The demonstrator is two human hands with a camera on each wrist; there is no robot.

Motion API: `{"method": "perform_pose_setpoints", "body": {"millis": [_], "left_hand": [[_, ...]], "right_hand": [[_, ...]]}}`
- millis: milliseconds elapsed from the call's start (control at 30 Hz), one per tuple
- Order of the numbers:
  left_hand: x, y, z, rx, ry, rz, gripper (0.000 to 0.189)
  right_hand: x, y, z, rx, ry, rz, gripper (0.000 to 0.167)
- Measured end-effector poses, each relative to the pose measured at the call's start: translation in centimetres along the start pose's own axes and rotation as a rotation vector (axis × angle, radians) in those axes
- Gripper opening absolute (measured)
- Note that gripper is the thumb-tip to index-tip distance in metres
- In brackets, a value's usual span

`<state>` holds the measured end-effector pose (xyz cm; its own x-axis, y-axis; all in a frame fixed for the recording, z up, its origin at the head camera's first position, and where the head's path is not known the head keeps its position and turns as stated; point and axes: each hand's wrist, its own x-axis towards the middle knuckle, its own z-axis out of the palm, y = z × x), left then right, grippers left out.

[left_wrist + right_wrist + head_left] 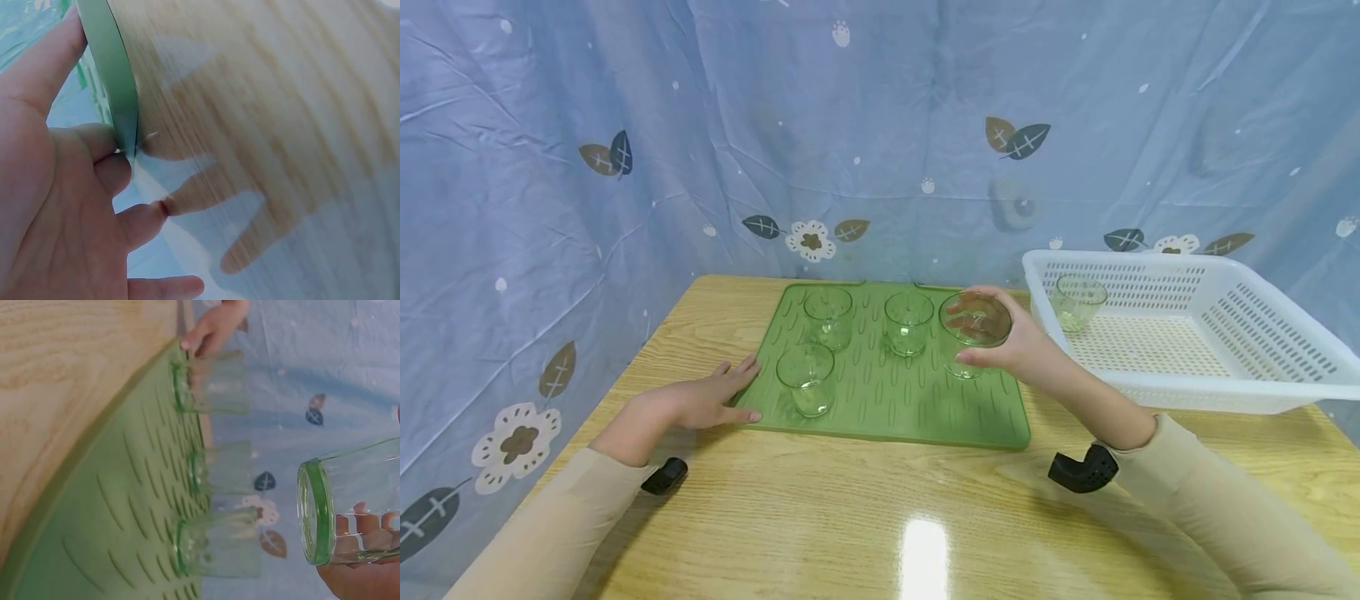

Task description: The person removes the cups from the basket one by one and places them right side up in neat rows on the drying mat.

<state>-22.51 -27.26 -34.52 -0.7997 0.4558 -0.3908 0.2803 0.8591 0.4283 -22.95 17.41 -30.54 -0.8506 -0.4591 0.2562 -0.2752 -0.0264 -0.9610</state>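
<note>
My right hand [1021,337] holds a clear green-tinted glass tumbler [957,348] over the right part of a green ribbed mat [917,417]. Its fingers show through the glass; in the right wrist view the tumbler's thick base [317,512] is off the mat. At the mat's front left corner, my left hand [700,402] lies low with fingers spread, touching the edge. Some of its fingertips [181,287] rest on the wood. Three similar tumblers stand upright on the mat: back left [829,321], front left [807,382] and back middle [908,325].
A white plastic basket [1187,387] with slotted sides stands right of the mat. Another green-tinted tumbler [1078,304] is at its left end. Everything stands on a wooden table [820,517]. A blue patterned curtain [887,125] hangs behind and along the left.
</note>
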Motion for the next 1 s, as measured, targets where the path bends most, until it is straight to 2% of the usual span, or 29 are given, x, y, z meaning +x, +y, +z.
{"method": "perform_pose_setpoints", "body": {"millis": [333,500,767,1000], "left_hand": [[0.2,-0.1,-0.1,-0.018,-0.017,-0.006,0.096],[0.3,0.0,-0.1,-0.013,-0.018,-0.014,0.096],[0.3,0.0,-0.1,-0.013,-0.02,-0.017,0.096],[0.3,0.0,-0.1,-0.021,-0.025,-0.011,0.096]], "right_hand": [[0.6,1.4,1.6,-0.008,-0.066,0.051,0.091],[1.1,1.9,2.4,0.037,-0.091,0.063,0.099],[1.9,3.3,3.5,0.1,-0.109,0.099,0.097],[2.2,4.3,4.3,0.111,-0.124,0.126,0.105]]}}
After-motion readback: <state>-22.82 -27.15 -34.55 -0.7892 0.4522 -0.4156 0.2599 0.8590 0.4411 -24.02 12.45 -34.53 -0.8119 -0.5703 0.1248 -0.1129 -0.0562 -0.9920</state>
